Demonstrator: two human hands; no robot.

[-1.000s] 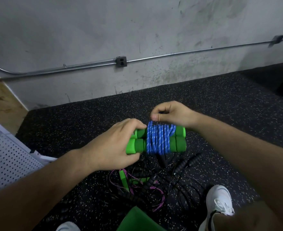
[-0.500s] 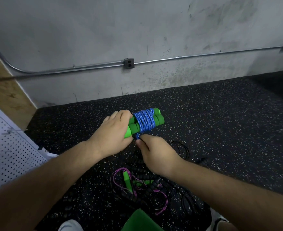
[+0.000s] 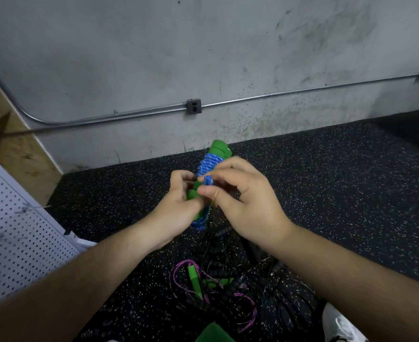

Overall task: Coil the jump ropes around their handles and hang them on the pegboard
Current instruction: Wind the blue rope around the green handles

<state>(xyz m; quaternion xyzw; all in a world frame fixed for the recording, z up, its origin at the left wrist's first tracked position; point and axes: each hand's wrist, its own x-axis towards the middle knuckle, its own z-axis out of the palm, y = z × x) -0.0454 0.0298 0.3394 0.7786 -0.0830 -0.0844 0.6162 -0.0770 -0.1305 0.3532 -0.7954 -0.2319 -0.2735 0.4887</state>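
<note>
Evidently, the blue rope (image 3: 209,164) is wound almost wholly around the paired green handles (image 3: 219,148). The bundle is held tilted just above the middle of the frame, over the dark speckled floor (image 3: 327,181). Its lower end is gripped by the left hand (image 3: 179,206), fingers curled round it. A short bit of the blue cord is pinched between thumb and forefinger of the right hand (image 3: 248,206), beside the coil. The tucking-in of the loose end is judged to be the step in hand, so this rope's coiling is taken as nearly finished. Nothing is seen hung on the white pegboard (image 3: 18,230) at the left edge. At lower centre a tangle of purple and black ropes (image 3: 216,287) lies uncoiled, so most of the task is judged to remain.
</note>
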